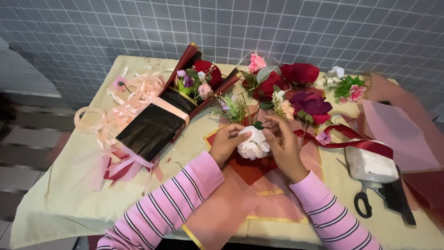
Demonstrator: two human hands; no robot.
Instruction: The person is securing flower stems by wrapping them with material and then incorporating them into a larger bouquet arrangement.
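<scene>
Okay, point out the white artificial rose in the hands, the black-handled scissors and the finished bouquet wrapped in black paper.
White artificial rose [252,147], head view, on the lower petals.
Black-handled scissors [362,204], head view, on the handle loop.
Black-wrapped bouquet with peach ribbon [150,127], head view, on the black paper.

This is looking like a small flower-craft workplace, maybe at home. A table [69,203] with a pale cloth is standing against a grey tiled wall [138,28], and artificial flowers [300,74], peach ribbon [115,113], wrapping paper [393,125] and scissors [363,201] are lying everywhere on it.
</scene>
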